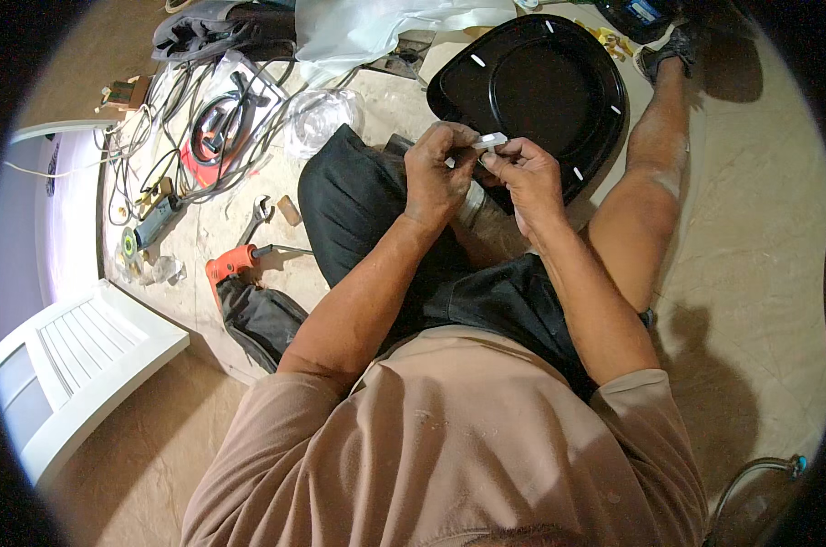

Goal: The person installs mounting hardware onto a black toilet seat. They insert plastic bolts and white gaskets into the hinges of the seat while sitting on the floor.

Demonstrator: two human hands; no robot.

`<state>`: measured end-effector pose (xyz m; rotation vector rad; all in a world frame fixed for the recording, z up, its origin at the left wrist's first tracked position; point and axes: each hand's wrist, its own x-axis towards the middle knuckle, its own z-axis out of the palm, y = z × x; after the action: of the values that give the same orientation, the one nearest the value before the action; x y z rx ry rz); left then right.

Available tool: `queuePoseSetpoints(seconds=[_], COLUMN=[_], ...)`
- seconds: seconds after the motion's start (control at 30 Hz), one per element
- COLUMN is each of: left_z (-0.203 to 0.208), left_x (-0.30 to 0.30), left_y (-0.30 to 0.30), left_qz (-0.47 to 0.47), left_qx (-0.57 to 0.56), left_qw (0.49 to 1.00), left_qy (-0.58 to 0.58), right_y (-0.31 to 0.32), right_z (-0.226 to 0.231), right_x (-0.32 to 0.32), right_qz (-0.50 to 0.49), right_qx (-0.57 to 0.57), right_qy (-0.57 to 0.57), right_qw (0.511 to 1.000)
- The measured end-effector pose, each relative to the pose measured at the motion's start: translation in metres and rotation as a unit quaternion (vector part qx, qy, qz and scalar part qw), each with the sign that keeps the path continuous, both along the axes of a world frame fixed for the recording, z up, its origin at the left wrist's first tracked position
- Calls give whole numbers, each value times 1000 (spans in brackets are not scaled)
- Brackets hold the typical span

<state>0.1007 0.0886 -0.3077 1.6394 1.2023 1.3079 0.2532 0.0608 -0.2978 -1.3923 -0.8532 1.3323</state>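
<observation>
Both of my hands meet over my lap, holding a small white plastic piece (pixel 491 140) between them. My left hand (pixel 436 171) pinches its left end with thumb and fingers. From the other side, my right hand (pixel 533 182) grips it with closed fingertips. Just beyond the hands lies a glossy black toilet seat and lid (pixel 559 82), with several small white pads around its rim. The seat's lower left part is hidden behind my hands and knee.
Left of my bent leg lie a wrench (pixel 261 211), an orange and black power drill (pixel 234 264), an angle grinder (pixel 158 221) and tangled cables (pixel 171 109). A white louvered panel (pixel 89 351) stands at the lower left. A braided hose (pixel 759 467) is at the lower right.
</observation>
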Motion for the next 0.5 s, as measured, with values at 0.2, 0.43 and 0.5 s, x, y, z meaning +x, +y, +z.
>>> queuePoseSetpoints(seconds=[0.2, 0.43, 0.5], left_z=[3, 2, 0], left_x=[0, -2, -5], left_y=[3, 9, 14], left_qz=[0, -33, -66], left_qx=[-9, -115, -317], left_qw=[1000, 992, 933], left_qy=[-2, -50, -158], right_y=[1, -4, -4], right_z=[-4, 4, 3], right_x=[-4, -8, -8], right_qz=[-17, -5, -16], right_qx=[9, -7, -7], right_qy=[39, 16, -89], right_qw=[999, 1000, 996])
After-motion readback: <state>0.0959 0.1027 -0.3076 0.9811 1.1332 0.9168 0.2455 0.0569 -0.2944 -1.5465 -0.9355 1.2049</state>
